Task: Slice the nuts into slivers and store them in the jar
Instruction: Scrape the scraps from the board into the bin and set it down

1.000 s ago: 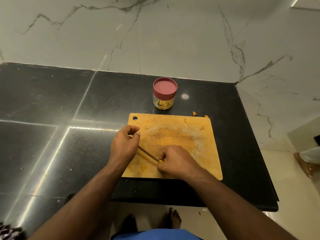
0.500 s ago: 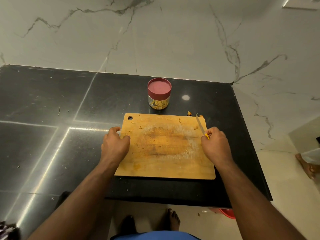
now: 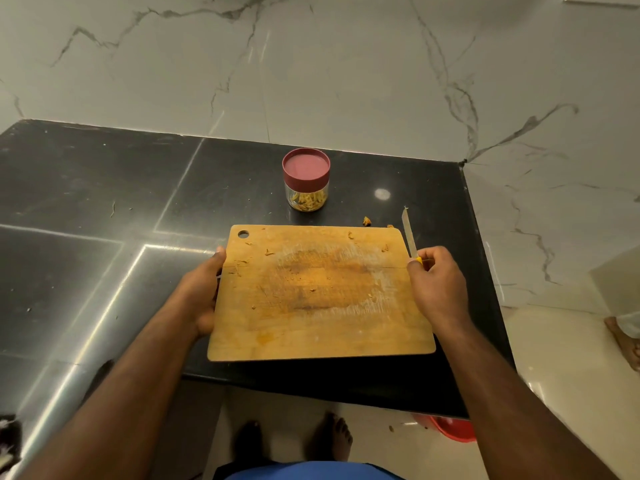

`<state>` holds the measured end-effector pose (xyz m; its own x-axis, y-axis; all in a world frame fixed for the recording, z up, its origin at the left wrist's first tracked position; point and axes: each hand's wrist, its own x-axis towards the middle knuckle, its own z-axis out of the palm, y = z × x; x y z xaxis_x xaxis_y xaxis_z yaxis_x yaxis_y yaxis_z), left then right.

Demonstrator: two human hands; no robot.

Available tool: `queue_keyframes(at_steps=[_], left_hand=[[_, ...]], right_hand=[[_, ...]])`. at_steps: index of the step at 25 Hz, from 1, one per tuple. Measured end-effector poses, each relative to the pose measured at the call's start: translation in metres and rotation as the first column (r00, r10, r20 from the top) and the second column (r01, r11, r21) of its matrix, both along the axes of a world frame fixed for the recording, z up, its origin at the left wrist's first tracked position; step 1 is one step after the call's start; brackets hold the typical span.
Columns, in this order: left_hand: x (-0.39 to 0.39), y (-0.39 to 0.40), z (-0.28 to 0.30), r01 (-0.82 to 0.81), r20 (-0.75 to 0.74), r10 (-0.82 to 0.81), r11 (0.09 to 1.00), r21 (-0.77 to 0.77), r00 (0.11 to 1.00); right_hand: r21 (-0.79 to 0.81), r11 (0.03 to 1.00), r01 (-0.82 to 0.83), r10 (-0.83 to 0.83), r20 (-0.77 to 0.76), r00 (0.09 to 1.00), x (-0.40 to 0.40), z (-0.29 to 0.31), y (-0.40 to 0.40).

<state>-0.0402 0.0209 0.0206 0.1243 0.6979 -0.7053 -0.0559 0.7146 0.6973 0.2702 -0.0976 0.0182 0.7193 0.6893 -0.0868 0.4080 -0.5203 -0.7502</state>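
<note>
A wooden cutting board [image 3: 318, 292] lies near the front edge of the black counter, with only small nut crumbs on it. My left hand [image 3: 202, 292] grips the board's left edge, thumb on top and fingers hidden under it. At the board's right edge my right hand [image 3: 438, 282] holds a small knife [image 3: 409, 237] by its yellow handle, blade pointing away from me. Behind the board stands a clear jar [image 3: 306, 183] with its dark red lid on and nut slivers inside.
The black counter [image 3: 104, 237] ends in a front edge close to my body and a right edge beside my right hand. A few nut scraps [image 3: 367, 221] lie behind the board. A red tub [image 3: 450, 429] sits on the floor below.
My right hand carried the knife from the board's middle to its right edge. My left hand slid off the board's top to grip its left edge, and the board's near end has lifted towards me.
</note>
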Motion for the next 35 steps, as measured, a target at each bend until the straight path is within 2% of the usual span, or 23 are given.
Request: queue_keyframes(at_steps=[3, 9, 15, 19, 25, 29, 35], left_hand=[[0.001, -0.015, -0.011, -0.02, 0.057, 0.021, 0.999, -0.033, 0.998], [0.01, -0.054, -0.012, -0.101, 0.005, 0.101, 0.994, -0.029, 0.995], [0.015, -0.104, -0.008, -0.129, 0.014, 0.129, 0.991, 0.021, 0.992], [0.011, -0.161, -0.01, -0.142, 0.028, 0.14, 0.989, 0.044, 0.99], [0.024, -0.255, -0.01, -0.143, 0.085, 0.142, 0.99, 0.0, 0.986], [0.041, -0.304, -0.01, -0.115, 0.072, 0.115, 0.993, -0.003, 0.991], [0.104, -0.393, -0.012, -0.16, 0.088, 0.159, 0.987, -0.001, 0.983]], right_hand=[[0.016, 0.999, -0.04, 0.04, 0.004, 0.999, 0.008, 0.004, -0.007], [0.063, 0.996, -0.068, 0.067, 0.024, 0.997, 0.018, 0.012, -0.035], [0.18, 0.974, -0.141, 0.104, 0.198, 0.975, 0.007, 0.024, -0.095], [0.21, 0.95, -0.231, 0.204, 0.145, 0.968, -0.02, 0.023, -0.16], [0.175, 0.964, -0.199, 0.196, 0.033, 0.98, -0.034, 0.022, -0.255], [0.134, 0.974, -0.182, 0.182, 0.011, 0.983, -0.018, 0.022, -0.304], [0.131, 0.971, -0.201, 0.205, -0.021, 0.979, 0.045, 0.002, -0.382]])
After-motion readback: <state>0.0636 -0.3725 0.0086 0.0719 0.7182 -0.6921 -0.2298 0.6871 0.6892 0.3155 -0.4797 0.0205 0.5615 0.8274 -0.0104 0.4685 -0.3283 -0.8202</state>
